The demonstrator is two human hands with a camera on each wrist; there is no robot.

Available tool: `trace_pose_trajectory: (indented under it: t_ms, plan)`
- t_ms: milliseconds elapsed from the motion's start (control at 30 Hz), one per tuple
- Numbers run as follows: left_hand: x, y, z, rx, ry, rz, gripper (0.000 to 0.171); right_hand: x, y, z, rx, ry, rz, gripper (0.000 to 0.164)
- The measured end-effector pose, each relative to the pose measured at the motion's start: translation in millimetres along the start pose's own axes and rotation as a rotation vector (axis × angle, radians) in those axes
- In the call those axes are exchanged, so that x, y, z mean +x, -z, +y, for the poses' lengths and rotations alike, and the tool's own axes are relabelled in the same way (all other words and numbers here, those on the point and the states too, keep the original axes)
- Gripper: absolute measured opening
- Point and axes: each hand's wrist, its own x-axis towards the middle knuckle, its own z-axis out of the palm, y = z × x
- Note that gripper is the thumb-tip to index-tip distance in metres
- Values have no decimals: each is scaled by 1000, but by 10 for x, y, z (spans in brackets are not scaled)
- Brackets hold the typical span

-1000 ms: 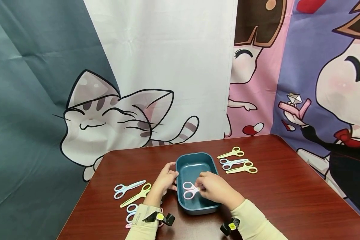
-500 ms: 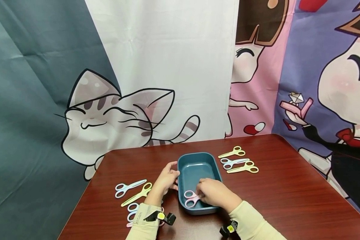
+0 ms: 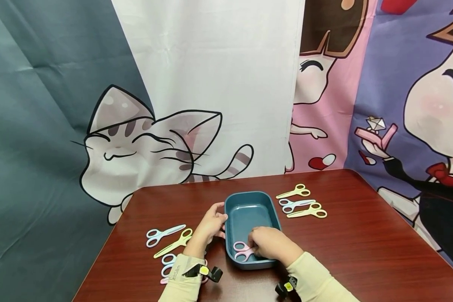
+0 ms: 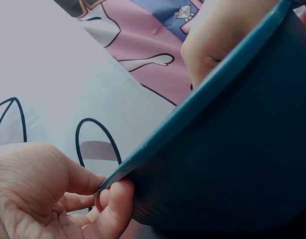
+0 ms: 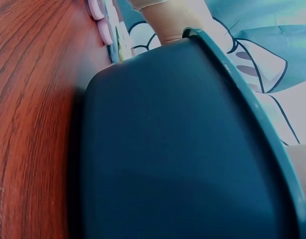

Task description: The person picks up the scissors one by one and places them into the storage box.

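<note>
A dark teal rectangular plastic tray [image 3: 251,216] stands on the table. My left hand [image 3: 213,220] grips its left side; in the left wrist view the thumb of that hand [image 4: 58,191] lies at the rim, with fingers curled against the outer wall. My right hand [image 3: 274,244] reaches inside the tray and pinches pink scissors [image 3: 250,251] toward the blade end. Their two handle loops point left, low over the near end of the tray floor. The blades are hidden under the right hand. In the right wrist view the tray's outer wall [image 5: 182,134] covers that hand's fingers.
Left of the tray lie blue scissors [image 3: 170,231], yellow scissors [image 3: 175,245] and more pairs partly hidden under the left forearm. Right of it are yellow scissors [image 3: 288,193], blue scissors [image 3: 296,204] and another yellow pair [image 3: 302,213]. A printed cloth [image 3: 226,63] hangs behind the table.
My right hand has moved the pink scissors down toward the near end of the tray, still pinching them. The left hand keeps its grip on the tray's side.
</note>
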Motion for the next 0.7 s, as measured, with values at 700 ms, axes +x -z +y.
trace_pose_trajectory:
  t_ms: [700]
  plan:
    - [15, 9, -11, -14, -14, -23, 52, 17, 36, -21, 35, -11, -49, 15]
